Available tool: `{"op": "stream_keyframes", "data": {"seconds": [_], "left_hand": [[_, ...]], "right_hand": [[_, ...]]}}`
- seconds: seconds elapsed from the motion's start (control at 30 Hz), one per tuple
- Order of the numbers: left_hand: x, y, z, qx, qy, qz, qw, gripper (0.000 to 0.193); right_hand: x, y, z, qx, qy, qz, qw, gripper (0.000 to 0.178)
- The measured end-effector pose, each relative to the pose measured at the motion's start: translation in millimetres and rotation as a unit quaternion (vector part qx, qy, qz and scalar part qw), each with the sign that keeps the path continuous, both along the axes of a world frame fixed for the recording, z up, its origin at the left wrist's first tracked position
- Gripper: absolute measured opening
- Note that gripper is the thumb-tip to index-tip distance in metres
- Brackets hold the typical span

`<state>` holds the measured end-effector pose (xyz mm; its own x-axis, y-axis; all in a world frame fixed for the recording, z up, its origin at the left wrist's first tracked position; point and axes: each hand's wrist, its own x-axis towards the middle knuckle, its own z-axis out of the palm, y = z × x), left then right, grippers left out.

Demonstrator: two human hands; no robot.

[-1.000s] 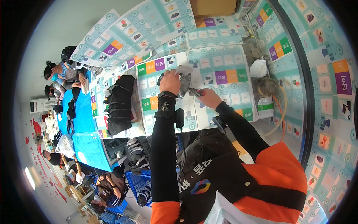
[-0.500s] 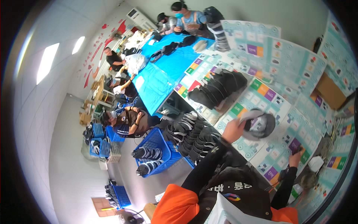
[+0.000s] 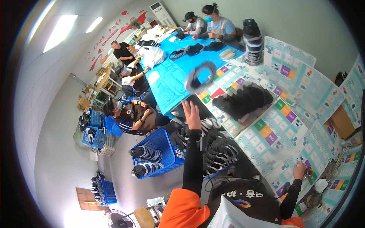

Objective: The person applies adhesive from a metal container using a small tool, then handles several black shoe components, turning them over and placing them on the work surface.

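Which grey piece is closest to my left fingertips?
The blurred grey ring, apparently airborne just beyond your open left hand. It's alone, whereas the black-and-grey pieces below are stacked.

Around you are pale walls [image 3: 61, 133], plain at nine o'clock, with red decoration [image 3: 140, 18] on the wall at eleven. Bright ceiling lights [image 3: 61, 32] glow at ten. A blue-covered table [image 3: 173, 76] runs toward eleven, with a tall white air conditioner [image 3: 161, 13] beyond. Grey floor [image 3: 123, 167] opens between seven and eight; near seven are a fan [image 3: 118, 219] and a tan-seated chair [image 3: 143, 217].
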<state>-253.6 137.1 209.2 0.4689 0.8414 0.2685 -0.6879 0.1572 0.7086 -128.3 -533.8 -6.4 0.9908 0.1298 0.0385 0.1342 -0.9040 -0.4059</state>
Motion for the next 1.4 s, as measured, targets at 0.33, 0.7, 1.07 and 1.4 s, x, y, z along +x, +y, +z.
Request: {"op": "stream_keyframes", "data": {"seconds": [0.33, 0.7, 1.07, 1.4], "left_hand": [[26.8, 43.6, -236.9, -0.059, 0.521, -0.241, 0.816, 0.063], [128.4, 8.2, -196.4, 0.237, 0.418, 0.32, 0.816, 0.043], [-3.9, -122.8, -90.6, -0.449, 0.147, -0.363, 0.803, 0.023], [-22.7, -150.0, -42.1, 0.538, 0.345, -0.06, 0.767, 0.04]], "right_hand": [[-48.8, 141.3, 96.3, 0.093, 0.018, 0.033, 0.995, 0.024], [-109.6, 175.7, 139.0, 0.056, 0.124, 0.033, 0.99, 0.023], [-84.0, 384.9, 204.3, 0.154, -0.096, 0.298, 0.937, 0.088], [-47.2, 324.9, 158.2, 0.134, -0.044, 0.277, 0.95, 0.051]]}}
